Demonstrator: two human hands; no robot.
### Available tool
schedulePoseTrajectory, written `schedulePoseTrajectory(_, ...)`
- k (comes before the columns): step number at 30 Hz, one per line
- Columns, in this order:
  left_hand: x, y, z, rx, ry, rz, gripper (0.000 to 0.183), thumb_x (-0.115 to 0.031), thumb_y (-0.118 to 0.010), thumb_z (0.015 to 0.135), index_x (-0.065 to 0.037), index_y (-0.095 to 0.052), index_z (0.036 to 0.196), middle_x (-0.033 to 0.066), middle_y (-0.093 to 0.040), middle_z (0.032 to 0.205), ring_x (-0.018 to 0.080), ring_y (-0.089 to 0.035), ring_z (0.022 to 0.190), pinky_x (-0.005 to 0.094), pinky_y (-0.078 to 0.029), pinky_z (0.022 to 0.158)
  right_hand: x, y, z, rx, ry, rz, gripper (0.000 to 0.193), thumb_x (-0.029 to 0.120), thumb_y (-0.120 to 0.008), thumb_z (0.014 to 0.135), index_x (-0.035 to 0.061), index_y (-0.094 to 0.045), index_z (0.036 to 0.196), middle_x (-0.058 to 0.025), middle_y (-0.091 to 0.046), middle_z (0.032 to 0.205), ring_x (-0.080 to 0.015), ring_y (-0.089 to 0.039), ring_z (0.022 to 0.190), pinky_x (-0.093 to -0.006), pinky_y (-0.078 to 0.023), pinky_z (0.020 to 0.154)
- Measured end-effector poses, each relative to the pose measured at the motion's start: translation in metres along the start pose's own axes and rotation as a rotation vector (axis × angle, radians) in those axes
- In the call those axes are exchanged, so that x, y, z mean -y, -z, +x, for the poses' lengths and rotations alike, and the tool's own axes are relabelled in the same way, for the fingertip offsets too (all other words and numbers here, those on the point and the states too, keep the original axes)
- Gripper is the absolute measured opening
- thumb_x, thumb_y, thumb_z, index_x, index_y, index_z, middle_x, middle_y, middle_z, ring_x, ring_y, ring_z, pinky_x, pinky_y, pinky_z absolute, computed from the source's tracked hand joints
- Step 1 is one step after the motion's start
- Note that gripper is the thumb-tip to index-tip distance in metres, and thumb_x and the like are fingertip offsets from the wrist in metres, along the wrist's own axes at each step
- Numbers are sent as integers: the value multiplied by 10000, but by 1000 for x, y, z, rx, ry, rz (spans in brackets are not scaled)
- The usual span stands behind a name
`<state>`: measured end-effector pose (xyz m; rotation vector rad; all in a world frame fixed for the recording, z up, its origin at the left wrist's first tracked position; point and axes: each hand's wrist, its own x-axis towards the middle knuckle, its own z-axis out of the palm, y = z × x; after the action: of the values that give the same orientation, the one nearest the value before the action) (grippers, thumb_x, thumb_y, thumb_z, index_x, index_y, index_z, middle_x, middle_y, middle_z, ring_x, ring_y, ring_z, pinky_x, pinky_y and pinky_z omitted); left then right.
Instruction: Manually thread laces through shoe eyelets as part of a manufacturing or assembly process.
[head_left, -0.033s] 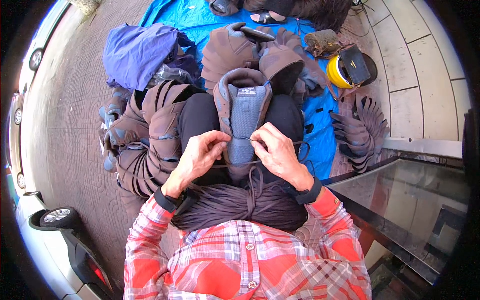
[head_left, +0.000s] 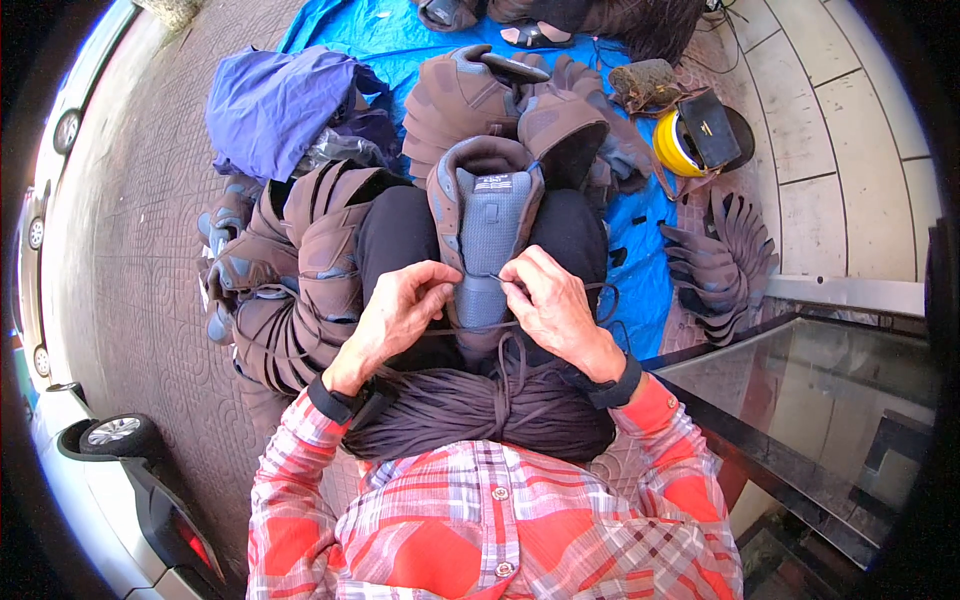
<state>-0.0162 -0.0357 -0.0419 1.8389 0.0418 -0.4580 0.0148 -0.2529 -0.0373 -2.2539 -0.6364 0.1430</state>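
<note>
A brown shoe upper (head_left: 451, 215) with a blue-grey lining and tongue (head_left: 490, 225) rests between my knees, its opening pointing away from me. At its left edge, my left hand (head_left: 405, 310) is closed in a pinch on the eyelet side of the upper. My right hand (head_left: 548, 308) pinches a thin dark shoelace (head_left: 486, 275) that crosses the tongue; my fingertips hide its end. On my lap lies a thick bundle of dark laces (head_left: 460, 415), tied round the middle. One loose lace runs crosswise below both hands.
Stacked brown uppers (head_left: 320, 270) stand to the left, more uppers (head_left: 455, 110) ahead on a blue tarp (head_left: 640, 290). A purple cloth (head_left: 270, 110) lies far left. To the right are a yellow bucket (head_left: 672, 148), fanned brown pieces (head_left: 725, 265) and a glass-topped case (head_left: 800, 380).
</note>
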Motion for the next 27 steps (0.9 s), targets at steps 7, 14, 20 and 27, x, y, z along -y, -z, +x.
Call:
schedulePoseTrajectory(7, -1, -2, -1, -14, -48, 15, 183, -84, -573, 911, 15, -619, 1059, 17, -618, 817, 68, -528, 638, 219, -469, 597, 5, -2, 2, -45, 66, -98, 96, 55, -632, 785, 41, -569, 856, -116, -545, 829, -302, -594, 714, -386, -474, 615)
schedulePoseTrajectory(14, -1, -1, -2, -5, -44, 16, 183, -80, -575, 907, 15, -620, 1056, 23, -622, 801, 73, -534, 635, 227, -475, 596, 2, -3, -1, -39, -67, 29, 84, 51, -642, 778, 26, -596, 843, -111, -552, 795, -275, -603, 671, -359, -479, 603)
schedulePoseTrajectory(20, -1, 0, -1, 8, -43, 23, 188, -87, -570, 909, 17, -618, 1057, 25, -622, 799, 75, -538, 633, 228, -476, 596, 0, -3, -1, -25, -75, 68, 79, 76, -624, 768, 49, -570, 819, -128, -554, 823, -339, -599, 723, -421, -485, 636)
schedulePoseTrajectory(27, 0, 1, -1, 5, -44, 24, 188, -85, -567, 908, 18, -618, 1057, 28, -624, 797, 76, -539, 631, 228, -478, 596, 2, -3, 1, -34, -81, 69, 65, 80, -623, 768, 56, -579, 810, -113, -558, 813, -323, -602, 705, -416, -484, 625)
